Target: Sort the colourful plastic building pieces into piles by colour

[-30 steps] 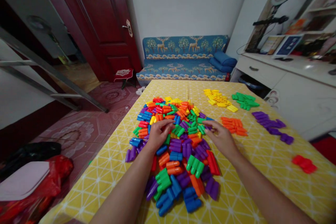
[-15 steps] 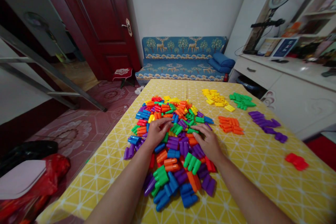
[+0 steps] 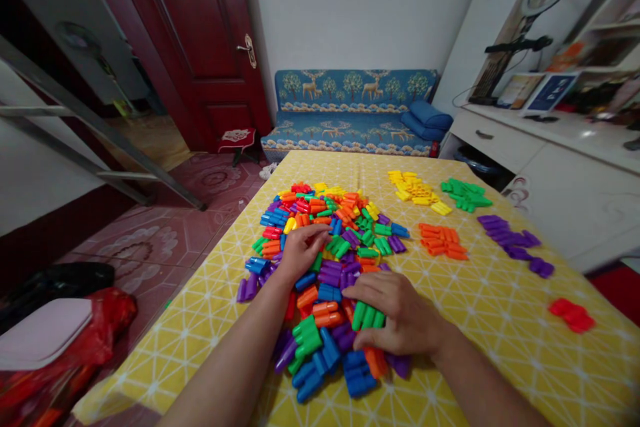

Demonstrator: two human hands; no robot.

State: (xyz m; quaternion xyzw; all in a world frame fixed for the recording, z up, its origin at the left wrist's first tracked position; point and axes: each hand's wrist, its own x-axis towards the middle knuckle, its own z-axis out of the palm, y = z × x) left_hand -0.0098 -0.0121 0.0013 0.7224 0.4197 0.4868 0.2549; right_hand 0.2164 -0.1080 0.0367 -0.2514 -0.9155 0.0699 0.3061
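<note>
A mixed pile of plastic building blocks (image 3: 330, 273), shaped like joined tubes in red, orange, yellow, green, blue and purple, lies between my hands. My left hand (image 3: 300, 250) rests over the pile's left side with its fingers stretched rightward, slightly apart; I see nothing held in it. Nearer to me, my right hand (image 3: 395, 313) has its fingers above and its thumb below a green block (image 3: 369, 315), closing round it. That block still sits on the pile, over orange and purple ones. The hand hides part of the blocks beneath.
On the table's right stand single-colour groups: yellow blocks (image 3: 415, 188), green blocks (image 3: 465, 194), orange blocks (image 3: 443, 241), purple blocks (image 3: 510, 237) and red blocks (image 3: 571, 315). The yellow patterned tablecloth (image 3: 480, 347) covers the table. Beyond it is a blue sofa (image 3: 350, 123).
My right hand has moved toward me from the pile's right middle onto the green block. My left hand has stayed nearly still. The view has shifted slightly.
</note>
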